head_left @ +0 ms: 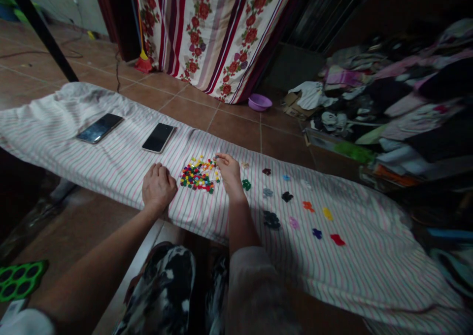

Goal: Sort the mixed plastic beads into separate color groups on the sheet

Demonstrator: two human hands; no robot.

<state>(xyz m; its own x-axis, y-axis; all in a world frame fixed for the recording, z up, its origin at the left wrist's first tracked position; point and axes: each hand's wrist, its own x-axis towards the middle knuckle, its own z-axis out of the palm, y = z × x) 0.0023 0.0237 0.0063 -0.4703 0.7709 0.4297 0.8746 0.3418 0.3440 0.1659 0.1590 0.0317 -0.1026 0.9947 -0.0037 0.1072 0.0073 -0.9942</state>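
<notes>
A mixed heap of small coloured pieces [197, 175] lies on a striped cloth [218, 217]. At the heap's upper right edge my right hand [228, 172] pinches a small greyish piece between its fingertips. My left hand [158, 186] rests closed on the cloth, left of the heap; whether anything is under its curled fingers is hidden. Small single-colour clusters sit to the right, among them green [246, 184], black [287, 196], orange [308, 206], yellow [327, 213], dark grey [272, 220], blue [317, 233] and red [337, 240].
Two phones, one [99, 128] farther left and one [158, 138] nearer the heap, lie on the cloth. Beyond it are a purple basin [259, 102], a flowered curtain [218, 34] and a red broom [144, 64]. Piled clothes [414, 93] fill the right background.
</notes>
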